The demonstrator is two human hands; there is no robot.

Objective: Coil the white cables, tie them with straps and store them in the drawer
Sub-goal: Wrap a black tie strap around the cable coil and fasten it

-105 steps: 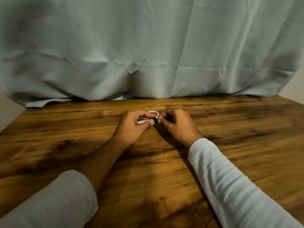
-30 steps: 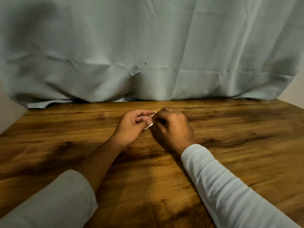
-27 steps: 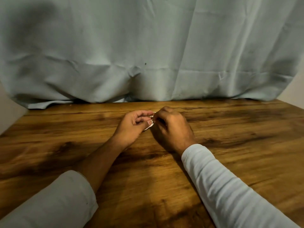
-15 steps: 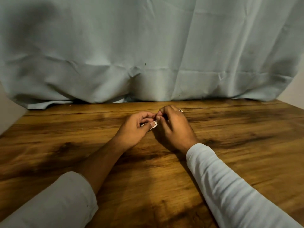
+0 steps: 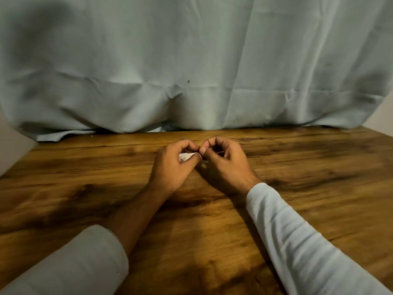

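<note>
Pinching the bunched white cable (image 5: pixel 187 156) over the bench (image 5: pixel 308 188), the left grip (image 5: pixel 172 169) closes round it. The right grip (image 5: pixel 227 167), fingers curled, meets the cable's tip; its hold cannot be told.

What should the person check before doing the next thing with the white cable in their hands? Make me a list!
1. Grip: the left hand holds the white cable: ok.
2. Second grip: the right hand curls its fingers by the cable's end, but whether it holds anything: cannot tell.
3. Coil: fingers hide most of the cable, so whether it is neat: cannot tell.
4. Fastening: no strap shows clearly: cannot tell.
5. Storage: no drawer is in view: not ok.
</note>
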